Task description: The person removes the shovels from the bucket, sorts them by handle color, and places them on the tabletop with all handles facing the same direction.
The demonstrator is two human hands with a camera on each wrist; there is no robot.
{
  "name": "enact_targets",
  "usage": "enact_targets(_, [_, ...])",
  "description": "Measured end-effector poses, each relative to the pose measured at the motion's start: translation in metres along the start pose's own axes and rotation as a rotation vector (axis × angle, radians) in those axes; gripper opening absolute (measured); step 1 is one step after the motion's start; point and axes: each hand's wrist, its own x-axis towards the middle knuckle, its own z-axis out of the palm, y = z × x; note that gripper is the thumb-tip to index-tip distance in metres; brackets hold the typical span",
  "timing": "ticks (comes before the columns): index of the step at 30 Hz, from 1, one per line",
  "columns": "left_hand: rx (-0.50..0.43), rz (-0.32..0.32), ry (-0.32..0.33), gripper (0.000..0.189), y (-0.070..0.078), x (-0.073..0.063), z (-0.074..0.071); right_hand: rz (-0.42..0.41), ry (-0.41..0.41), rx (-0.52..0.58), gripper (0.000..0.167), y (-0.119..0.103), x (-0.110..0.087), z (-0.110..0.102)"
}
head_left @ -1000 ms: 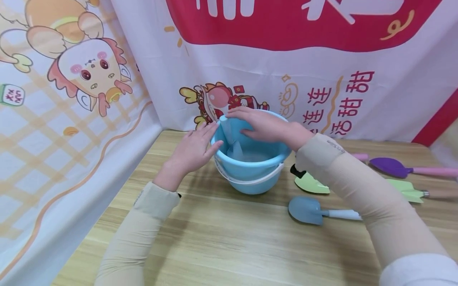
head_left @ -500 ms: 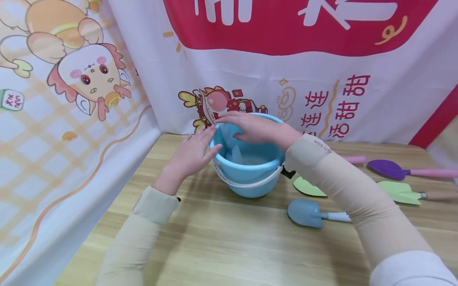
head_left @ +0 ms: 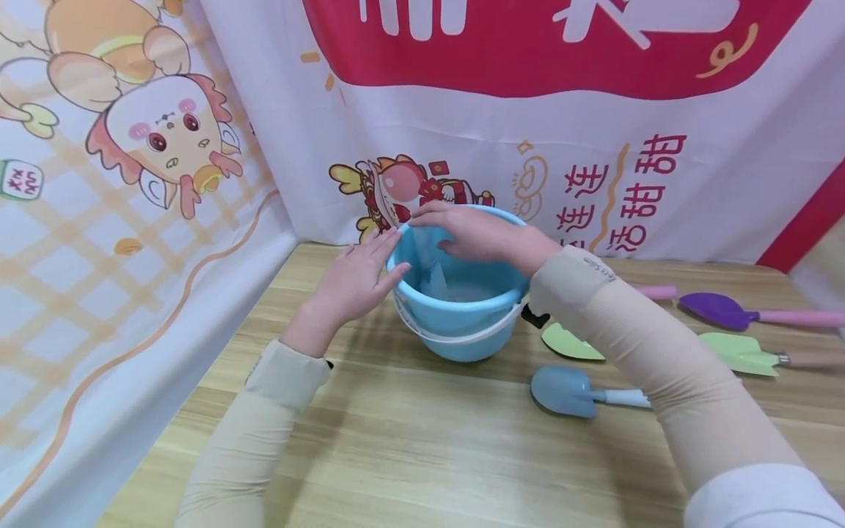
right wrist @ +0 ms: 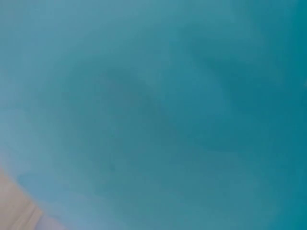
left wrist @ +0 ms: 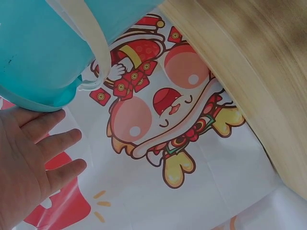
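Note:
A light blue bucket [head_left: 455,345] with a white handle stands on the wooden table, its handle hanging down at the front. Inside, a pale blue tool [head_left: 433,279], shovel-like in outline, leans against the left wall. My left hand [head_left: 353,282] lies against the bucket's left rim with straight fingers; the left wrist view shows those fingers [left wrist: 60,143] by the rim. My right hand [head_left: 478,233] reaches over the bucket from the right, fingers extended over the upper end of the tool. That end is mostly hidden. Blurred blue bucket wall [right wrist: 153,115] fills most of the right wrist view.
Right of the bucket lie a blue-grey shovel [head_left: 564,391] with a white handle, a green trowel [head_left: 569,343], a purple trowel [head_left: 716,309] with a pink handle, and a green fork-like tool [head_left: 739,353]. Printed cloth [head_left: 409,110] hangs behind.
My right hand has shifted slightly left, so its fingers now cover the tool's top end, which showed one second ago. The left hand stays at the rim.

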Motion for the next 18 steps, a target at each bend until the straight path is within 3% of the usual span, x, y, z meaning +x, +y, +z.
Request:
enact_targets(9, [0.003,-0.001,0.0,0.074,0.0012,0.0001,-0.003,-0.025,0.125,0.035,0.043,0.0037,-0.0063,-0.0031])
enact_targets(18, [0.001,-0.002,0.002,0.073,0.0021,-0.0011,-0.0027,-0.036,0.134,0.166,0.036,0.0022,-0.0105,-0.0028])
